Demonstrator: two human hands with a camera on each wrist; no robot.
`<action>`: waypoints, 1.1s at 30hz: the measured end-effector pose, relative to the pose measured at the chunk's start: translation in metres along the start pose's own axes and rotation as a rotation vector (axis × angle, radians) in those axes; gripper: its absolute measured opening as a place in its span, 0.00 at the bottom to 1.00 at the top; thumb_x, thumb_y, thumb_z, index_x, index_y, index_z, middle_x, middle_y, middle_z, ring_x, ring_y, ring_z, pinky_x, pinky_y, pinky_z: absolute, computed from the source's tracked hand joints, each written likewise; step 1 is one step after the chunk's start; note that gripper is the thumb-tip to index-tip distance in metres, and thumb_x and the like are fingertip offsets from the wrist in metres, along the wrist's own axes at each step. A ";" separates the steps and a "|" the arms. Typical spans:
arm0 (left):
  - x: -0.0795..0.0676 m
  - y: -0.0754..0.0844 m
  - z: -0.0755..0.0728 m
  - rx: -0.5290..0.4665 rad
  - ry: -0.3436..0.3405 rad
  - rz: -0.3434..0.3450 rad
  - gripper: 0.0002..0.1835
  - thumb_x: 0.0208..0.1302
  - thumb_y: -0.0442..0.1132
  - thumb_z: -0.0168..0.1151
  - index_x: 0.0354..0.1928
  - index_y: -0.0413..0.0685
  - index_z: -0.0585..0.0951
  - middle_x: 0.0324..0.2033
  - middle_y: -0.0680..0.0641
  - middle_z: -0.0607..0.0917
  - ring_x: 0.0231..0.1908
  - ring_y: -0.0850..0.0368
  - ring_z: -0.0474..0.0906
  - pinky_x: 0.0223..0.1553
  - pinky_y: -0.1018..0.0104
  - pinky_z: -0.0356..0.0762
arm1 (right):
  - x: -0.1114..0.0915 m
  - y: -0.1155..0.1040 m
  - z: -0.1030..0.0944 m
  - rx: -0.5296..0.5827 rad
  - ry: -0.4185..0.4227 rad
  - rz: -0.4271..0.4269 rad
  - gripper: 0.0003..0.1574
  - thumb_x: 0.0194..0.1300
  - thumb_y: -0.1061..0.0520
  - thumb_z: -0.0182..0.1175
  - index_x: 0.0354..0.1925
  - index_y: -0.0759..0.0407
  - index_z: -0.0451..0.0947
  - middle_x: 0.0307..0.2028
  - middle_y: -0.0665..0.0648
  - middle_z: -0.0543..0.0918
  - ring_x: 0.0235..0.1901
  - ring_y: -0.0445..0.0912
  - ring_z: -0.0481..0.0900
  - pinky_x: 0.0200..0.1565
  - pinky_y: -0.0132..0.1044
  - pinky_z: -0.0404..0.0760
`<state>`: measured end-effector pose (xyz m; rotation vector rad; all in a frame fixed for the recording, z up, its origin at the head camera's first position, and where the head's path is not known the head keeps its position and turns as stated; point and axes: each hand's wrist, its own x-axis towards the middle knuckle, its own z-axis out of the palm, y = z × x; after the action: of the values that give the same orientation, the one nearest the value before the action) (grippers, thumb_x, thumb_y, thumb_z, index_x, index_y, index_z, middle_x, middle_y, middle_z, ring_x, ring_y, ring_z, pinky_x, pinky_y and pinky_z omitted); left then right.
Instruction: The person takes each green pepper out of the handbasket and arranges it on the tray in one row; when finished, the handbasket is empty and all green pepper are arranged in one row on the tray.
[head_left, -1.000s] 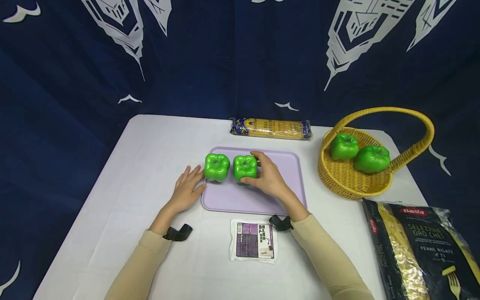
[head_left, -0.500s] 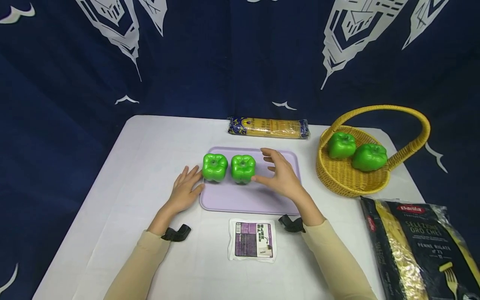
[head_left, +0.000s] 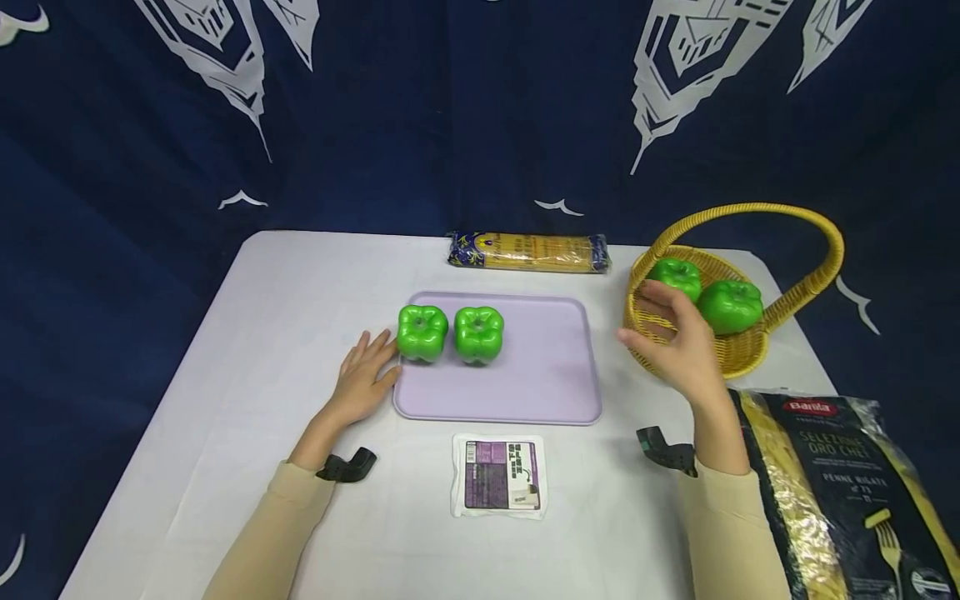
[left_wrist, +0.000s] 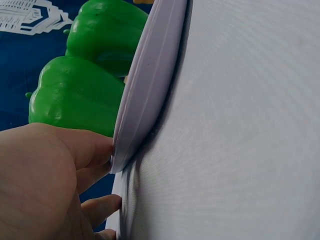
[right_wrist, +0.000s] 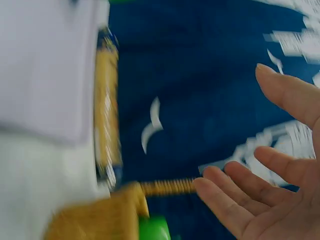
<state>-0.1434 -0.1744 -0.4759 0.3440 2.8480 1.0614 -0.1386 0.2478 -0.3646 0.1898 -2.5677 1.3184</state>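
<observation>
White table (head_left: 247, 350), navy curtain (head_left: 420, 125) behind. My right hand (head_left: 681, 343) just moved from tray (head_left: 525, 379) to basket (head_left: 741, 357), fingers spread, holding nothing. Left hand (head_left: 362, 383), fingers relaxed, touches tray edge. Two peppers (head_left: 478, 335) on tray, two more peppers (head_left: 731, 307) in basket: tray pair looks placed.

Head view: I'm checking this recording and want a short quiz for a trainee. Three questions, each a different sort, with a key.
1. Count: how many green bell peppers are on the lilac tray?

2. True or false: the person's right grip is holding a green bell pepper.

3. Multiple choice: which thing lies just behind the lilac tray in the head view?
A. Barilla penne rigate bag
B. Long yellow packet with blue ends
C. White-and-purple packet

Key:
1. Two.
2. False; the right wrist view shows nothing held.
3. B.
</observation>
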 end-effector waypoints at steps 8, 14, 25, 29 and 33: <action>-0.001 -0.001 -0.002 0.003 0.002 -0.011 0.29 0.71 0.41 0.50 0.72 0.43 0.64 0.75 0.36 0.54 0.76 0.35 0.34 0.73 0.37 0.29 | 0.012 0.016 -0.044 -0.005 0.324 0.221 0.49 0.58 0.63 0.70 0.72 0.46 0.60 0.64 0.56 0.71 0.60 0.43 0.75 0.56 0.28 0.78; -0.002 -0.001 -0.002 -0.005 0.006 0.000 0.29 0.71 0.41 0.50 0.72 0.42 0.64 0.75 0.35 0.55 0.76 0.34 0.35 0.73 0.36 0.30 | 0.028 0.026 -0.058 -0.018 0.375 0.375 0.48 0.62 0.54 0.67 0.73 0.38 0.55 0.70 0.51 0.64 0.68 0.44 0.67 0.65 0.39 0.73; -0.002 -0.002 -0.002 -0.009 0.011 0.008 0.29 0.71 0.41 0.50 0.72 0.41 0.64 0.74 0.34 0.55 0.76 0.34 0.36 0.72 0.36 0.30 | 0.053 0.053 -0.047 -0.074 0.311 0.440 0.50 0.64 0.47 0.64 0.76 0.45 0.50 0.74 0.56 0.59 0.72 0.51 0.61 0.69 0.48 0.66; -0.002 -0.002 -0.001 -0.003 0.015 0.013 0.29 0.71 0.41 0.50 0.72 0.40 0.64 0.74 0.34 0.56 0.76 0.33 0.36 0.72 0.35 0.31 | 0.055 0.058 -0.044 -0.094 0.298 0.443 0.51 0.63 0.45 0.65 0.76 0.47 0.50 0.74 0.57 0.58 0.72 0.53 0.61 0.69 0.51 0.66; -0.001 -0.002 -0.002 -0.007 0.012 0.010 0.29 0.71 0.41 0.49 0.72 0.41 0.64 0.74 0.35 0.55 0.76 0.34 0.36 0.73 0.36 0.31 | 0.056 0.060 -0.041 -0.105 0.286 0.442 0.52 0.63 0.44 0.64 0.76 0.49 0.50 0.74 0.58 0.58 0.72 0.54 0.61 0.69 0.52 0.65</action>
<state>-0.1428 -0.1770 -0.4758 0.3534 2.8552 1.0778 -0.2000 0.3157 -0.3730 -0.5744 -2.4987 1.2270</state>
